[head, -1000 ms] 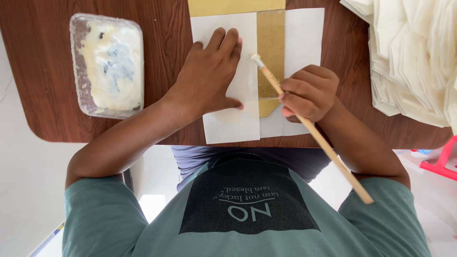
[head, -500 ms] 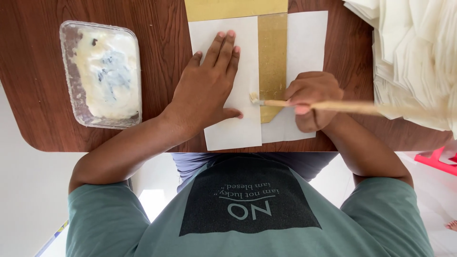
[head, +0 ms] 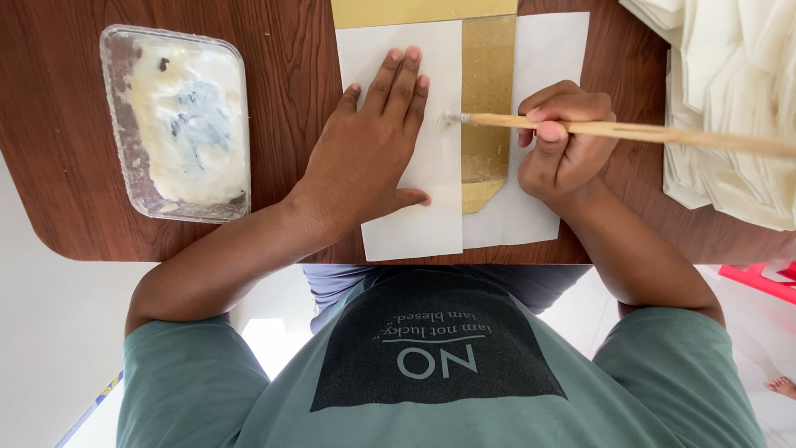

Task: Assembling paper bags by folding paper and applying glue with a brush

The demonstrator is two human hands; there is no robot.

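While the left hand (head: 369,158) lies flat, fingers spread, pinning the white sheet (head: 406,133) to the table (head: 282,91) — the right hand (head: 564,145) pinches a wooden brush (head: 630,131). Its tip touches the gold strip (head: 485,108) — just beside the sheet.

Brush (head: 613,130) swung from diagonal to level; tip now at paper (head: 414,174) edge
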